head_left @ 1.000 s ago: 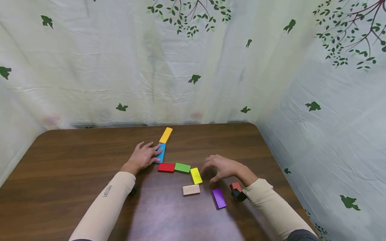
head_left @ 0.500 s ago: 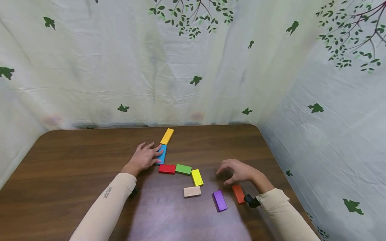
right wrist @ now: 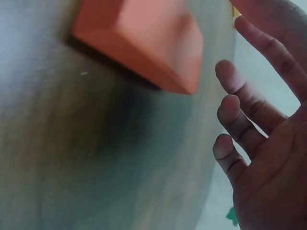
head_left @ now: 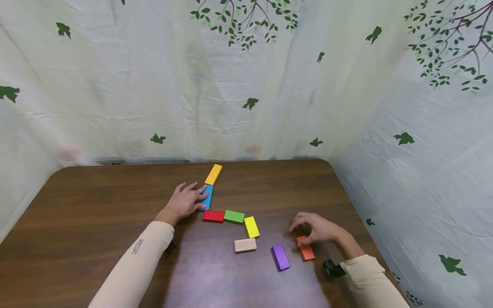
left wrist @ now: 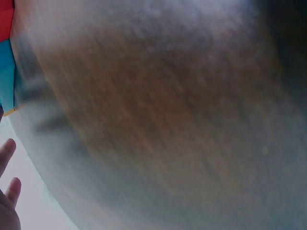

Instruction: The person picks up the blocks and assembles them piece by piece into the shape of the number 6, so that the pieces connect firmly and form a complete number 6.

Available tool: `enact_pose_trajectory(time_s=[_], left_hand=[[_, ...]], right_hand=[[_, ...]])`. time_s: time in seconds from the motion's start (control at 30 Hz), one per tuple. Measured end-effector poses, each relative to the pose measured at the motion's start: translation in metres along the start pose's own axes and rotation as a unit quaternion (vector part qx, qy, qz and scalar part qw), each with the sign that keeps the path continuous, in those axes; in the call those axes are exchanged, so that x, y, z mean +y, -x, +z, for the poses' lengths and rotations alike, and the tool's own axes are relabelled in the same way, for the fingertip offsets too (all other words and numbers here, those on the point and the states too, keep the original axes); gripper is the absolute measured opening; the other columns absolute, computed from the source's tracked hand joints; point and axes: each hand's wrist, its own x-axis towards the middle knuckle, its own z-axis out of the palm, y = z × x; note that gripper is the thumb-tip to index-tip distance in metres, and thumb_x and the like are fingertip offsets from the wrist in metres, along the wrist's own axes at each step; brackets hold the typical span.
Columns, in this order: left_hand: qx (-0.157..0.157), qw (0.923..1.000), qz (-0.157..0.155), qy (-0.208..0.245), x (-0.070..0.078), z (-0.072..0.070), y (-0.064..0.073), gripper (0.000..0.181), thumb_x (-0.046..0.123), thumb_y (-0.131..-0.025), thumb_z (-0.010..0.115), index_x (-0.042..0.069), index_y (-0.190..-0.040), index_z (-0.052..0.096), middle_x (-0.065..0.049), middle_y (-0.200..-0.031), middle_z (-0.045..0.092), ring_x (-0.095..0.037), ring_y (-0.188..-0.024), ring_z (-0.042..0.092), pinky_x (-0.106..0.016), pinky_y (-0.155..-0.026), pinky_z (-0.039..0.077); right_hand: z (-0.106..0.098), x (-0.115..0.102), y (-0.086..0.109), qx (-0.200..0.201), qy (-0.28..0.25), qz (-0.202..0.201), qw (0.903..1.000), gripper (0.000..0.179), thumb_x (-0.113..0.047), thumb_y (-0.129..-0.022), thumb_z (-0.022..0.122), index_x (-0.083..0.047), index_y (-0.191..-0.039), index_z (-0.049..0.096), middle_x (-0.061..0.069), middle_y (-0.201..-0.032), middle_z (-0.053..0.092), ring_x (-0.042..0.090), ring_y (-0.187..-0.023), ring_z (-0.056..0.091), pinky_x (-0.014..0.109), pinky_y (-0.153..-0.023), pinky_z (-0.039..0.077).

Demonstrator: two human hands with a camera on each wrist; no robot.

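Note:
My left hand (head_left: pixel 182 203) rests with spread fingers on the blue block (head_left: pixel 206 198), partly covering it. Beyond that block lies an orange-yellow block (head_left: pixel 213 174), end to end with it. From its near end a red block (head_left: pixel 213 216), a green block (head_left: pixel 234 217) and a yellow block (head_left: pixel 252 227) run on in a bent row. Over the far end of an orange-red block (head_left: pixel 307 251) hovers my right hand (head_left: pixel 317 227), thumb and fingers apart on either side of it. In the right wrist view a gap shows between the fingers and the orange-red block (right wrist: pixel 158 40).
A plain wooden block (head_left: pixel 245 245) lies just below the yellow one. Between it and the orange-red block is a purple block (head_left: pixel 280 257), lying at a slant. The brown table (head_left: pixel 96 205) ends at a back edge before a leaf-patterned curtain (head_left: pixel 115 85).
My right hand has moved away from the yellow block, rightward and nearer, to the orange-red block. The left hand has stayed on the blue block.

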Motion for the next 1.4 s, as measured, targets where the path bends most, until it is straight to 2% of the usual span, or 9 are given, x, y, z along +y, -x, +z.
enact_pose_trajectory(time_s=[0.23,0.4,0.63,0.9,1.13,1.27,1.4], left_hand=[[-0.004,1.0,-0.006,0.006,-0.002,0.0,0.003,0.057,0.033,-0.089,0.067,0.009,-0.138,0.052,-0.013,-0.148,0.042,-0.046,-0.136,0.032,-0.066,-0.107,0.019],[-0.008,0.9999,-0.013,0.001,-0.005,-0.002,0.007,0.058,0.034,-0.089,0.067,0.009,-0.139,0.051,-0.014,-0.148,0.042,-0.046,-0.135,0.033,-0.066,-0.107,0.019],[-0.007,0.9999,-0.01,0.002,-0.005,-0.002,0.005,0.058,0.035,-0.089,0.066,0.01,-0.139,0.051,-0.014,-0.149,0.041,-0.046,-0.136,0.032,-0.066,-0.107,0.018],[-0.012,0.9999,-0.012,0.0,-0.004,0.0,0.003,0.058,0.036,-0.09,0.066,0.01,-0.14,0.051,-0.014,-0.149,0.041,-0.046,-0.136,0.032,-0.066,-0.107,0.018],[-0.011,0.9999,-0.007,-0.005,-0.002,0.001,0.001,0.058,0.035,-0.09,0.066,0.01,-0.14,0.051,-0.013,-0.149,0.041,-0.046,-0.136,0.032,-0.066,-0.107,0.019],[-0.007,1.0,-0.005,0.001,0.0,0.0,0.0,0.058,0.035,-0.089,0.067,0.01,-0.139,0.051,-0.013,-0.149,0.041,-0.045,-0.136,0.032,-0.066,-0.107,0.019],[-0.006,1.0,-0.005,0.005,0.003,-0.001,-0.001,0.058,0.035,-0.089,0.067,0.01,-0.139,0.051,-0.013,-0.148,0.041,-0.045,-0.136,0.032,-0.066,-0.107,0.018]], right_hand=[[0.005,0.002,0.007,-0.003,-0.013,0.015,0.9998,0.033,-0.024,-0.075,0.084,-0.013,-0.104,0.073,-0.001,-0.093,0.059,0.014,-0.077,0.05,0.025,-0.067,0.044],[0.008,0.003,0.01,-0.009,-0.019,0.041,0.999,0.034,-0.029,-0.076,0.082,-0.015,-0.106,0.073,-0.006,-0.095,0.059,0.013,-0.079,0.05,0.024,-0.068,0.043],[0.014,-0.001,0.016,0.001,-0.013,0.097,0.9952,0.038,-0.035,-0.077,0.081,-0.017,-0.109,0.071,-0.009,-0.09,0.055,0.012,-0.076,0.047,0.023,-0.064,0.041],[0.012,-0.016,0.017,0.026,0.033,0.168,0.9849,0.042,-0.04,-0.076,0.081,-0.012,-0.105,0.07,-0.006,-0.077,0.055,0.009,-0.071,0.047,0.024,-0.06,0.04],[0.015,-0.018,0.017,0.034,0.025,0.182,0.9825,0.033,-0.027,-0.076,0.081,-0.01,-0.103,0.072,-0.009,-0.072,0.057,0.004,-0.063,0.048,0.022,-0.054,0.042],[0.016,-0.017,0.016,0.048,0.034,0.18,0.982,0.028,-0.015,-0.072,0.079,-0.009,-0.098,0.073,-0.009,-0.071,0.059,0.003,-0.062,0.05,0.022,-0.054,0.044],[0.014,-0.014,0.014,0.058,0.046,0.175,0.9817,0.027,-0.011,-0.069,0.077,-0.009,-0.096,0.073,-0.009,-0.067,0.057,0.002,-0.059,0.048,0.021,-0.053,0.043]])
